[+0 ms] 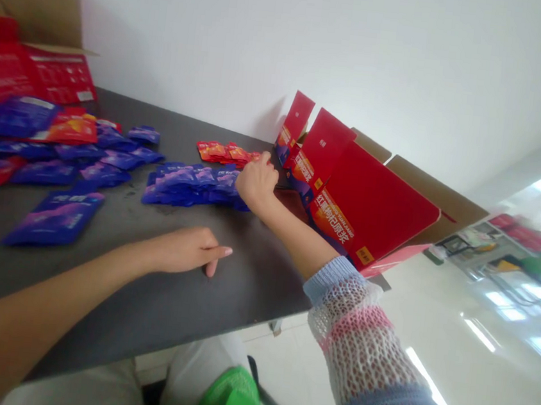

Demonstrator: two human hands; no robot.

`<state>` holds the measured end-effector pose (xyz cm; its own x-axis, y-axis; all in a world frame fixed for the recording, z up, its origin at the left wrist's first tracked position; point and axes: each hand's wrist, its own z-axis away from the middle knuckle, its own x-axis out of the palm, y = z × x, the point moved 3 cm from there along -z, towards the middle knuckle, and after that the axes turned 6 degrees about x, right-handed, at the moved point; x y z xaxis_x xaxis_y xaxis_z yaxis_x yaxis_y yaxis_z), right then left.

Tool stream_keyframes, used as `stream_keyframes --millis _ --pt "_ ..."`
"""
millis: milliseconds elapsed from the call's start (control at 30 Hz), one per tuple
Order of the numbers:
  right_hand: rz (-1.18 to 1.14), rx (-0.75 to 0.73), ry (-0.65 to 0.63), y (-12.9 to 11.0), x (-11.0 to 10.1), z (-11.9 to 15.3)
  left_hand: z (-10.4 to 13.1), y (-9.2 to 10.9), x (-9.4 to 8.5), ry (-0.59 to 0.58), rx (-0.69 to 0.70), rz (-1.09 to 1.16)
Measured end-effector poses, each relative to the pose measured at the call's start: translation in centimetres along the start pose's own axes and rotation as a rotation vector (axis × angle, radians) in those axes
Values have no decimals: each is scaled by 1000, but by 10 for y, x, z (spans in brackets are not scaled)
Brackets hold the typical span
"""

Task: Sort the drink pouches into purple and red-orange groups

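My right hand (257, 180) reaches across the table with fingers curled, at the right end of a row of red sachets (225, 152). Its fingertips are partly hidden, so whatever they hold cannot be made out. Just left of that hand lies a stacked row of blue sachets (190, 184). My left hand (192, 251) hovers low over the table nearer to me, its fingers folded and thumb pointing right; nothing shows in it. A single blue sachet (59, 217) lies flat to the left, in front of a loose heap of blue and red sachets (53, 154).
Red cartons (376, 204) with raised flaps line the right side of the dark table (253, 271). Another open carton (61, 74) stands at the back left. A white wall rises behind the table. Below the front edge are my legs and something green (233, 401).
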<state>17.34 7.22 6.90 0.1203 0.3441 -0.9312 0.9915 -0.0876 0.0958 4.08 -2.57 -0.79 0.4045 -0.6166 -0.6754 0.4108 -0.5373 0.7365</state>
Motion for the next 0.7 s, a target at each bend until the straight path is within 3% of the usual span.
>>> stream_keyframes --millis 100,233,467,567,700 --pt "-8 38 63 -4 1 10 0 4 -1 -5 -12 -9" --pt "-47 -17 7 -10 4 21 0 4 -2 -8 -24 -16" --pt "-164 -244 2 -16 2 32 1 0 -1 5 -9 -49" --pt "-211 -289 -38 -20 4 22 0 -1 -1 16 -14 -69" --pt "-255 -278 -227 -24 7 -8 0 -1 -1 16 -18 -77"
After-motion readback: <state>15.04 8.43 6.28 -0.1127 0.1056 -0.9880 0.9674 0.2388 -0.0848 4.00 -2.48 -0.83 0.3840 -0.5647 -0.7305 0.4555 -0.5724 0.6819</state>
